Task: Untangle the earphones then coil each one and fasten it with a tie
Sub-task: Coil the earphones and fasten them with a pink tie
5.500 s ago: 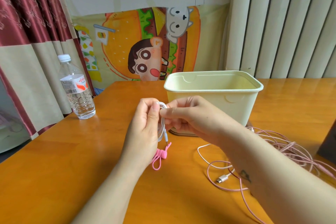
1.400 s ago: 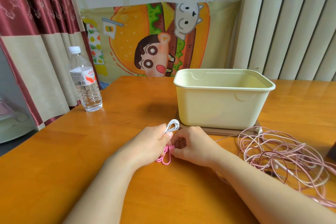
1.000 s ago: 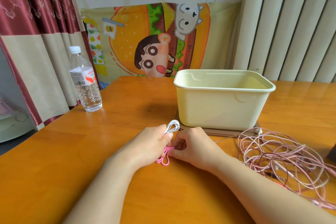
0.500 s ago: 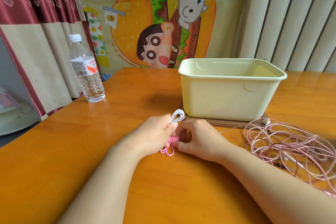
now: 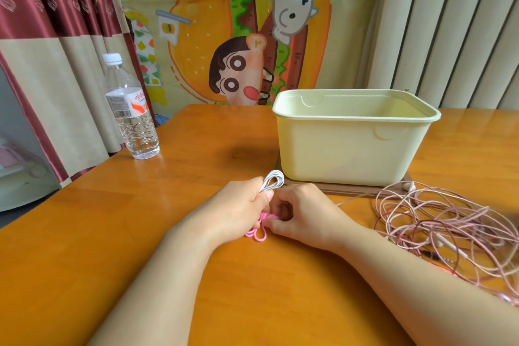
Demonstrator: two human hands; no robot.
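My left hand (image 5: 236, 211) grips a coiled white earphone (image 5: 271, 181) low over the table; only its looped end sticks out above my fingers. Close beside it, my right hand (image 5: 303, 212) pinches a bright pink tie (image 5: 259, 229) that is wound around the coil, with its loops lying on the wood between my two hands. To the right lies a tangle of pale pink earphone cables (image 5: 449, 230), with a white earbud at its far edge.
A pale yellow plastic tub (image 5: 354, 143) stands on a brown board behind my hands. A water bottle (image 5: 130, 109) is at the back left near the table edge. Curtains and a cartoon cloth hang behind the wooden table (image 5: 98, 233).
My hands came down from in front of the tub to the table. Over the last second they stay together at the pink tie with small finger movements; the camera shifted slightly.
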